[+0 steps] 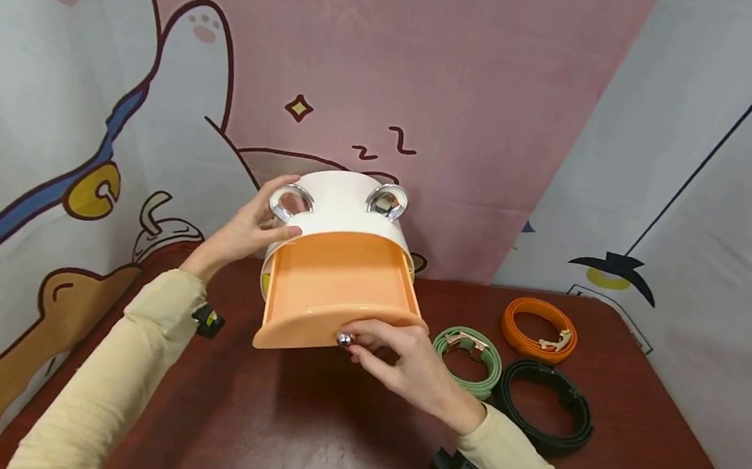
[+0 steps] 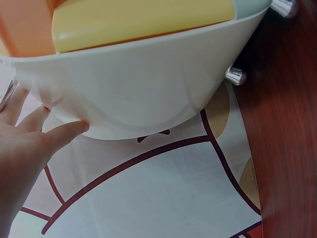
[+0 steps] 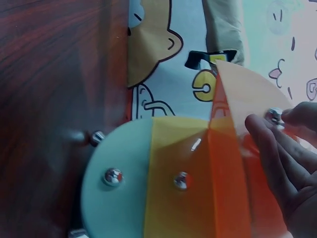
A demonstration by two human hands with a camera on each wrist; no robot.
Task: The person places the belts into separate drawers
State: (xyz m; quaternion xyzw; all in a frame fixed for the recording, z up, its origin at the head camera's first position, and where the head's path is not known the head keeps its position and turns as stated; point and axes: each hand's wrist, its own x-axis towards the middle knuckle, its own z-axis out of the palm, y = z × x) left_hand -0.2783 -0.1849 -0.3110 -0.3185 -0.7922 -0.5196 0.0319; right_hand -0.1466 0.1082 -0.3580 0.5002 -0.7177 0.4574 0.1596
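In the head view, the white cabinet (image 1: 337, 211) stands on the dark red table (image 1: 340, 445), its orange drawer (image 1: 344, 277) pulled out towards the person. The left hand (image 1: 246, 225) lies spread against the cabinet's upper side, around one of its two round silver pieces (image 1: 387, 202). The right hand (image 1: 407, 356) pinches the drawer's silver knob (image 1: 345, 340); the two hands are apart. To the right lie three coiled belts: green (image 1: 487, 382), orange (image 1: 511, 325) and black (image 1: 554, 440).

In the left wrist view, the left hand's extended fingers touch the white wall; a yellow drawer (image 2: 143, 25) sits next to the orange one, and a silver foot (image 2: 236, 75) shows at the table side.

In the right wrist view, thumb and fingers close around the knob, while the yellow and pale green fronts (image 3: 119, 148) sit flush, each with its own knob
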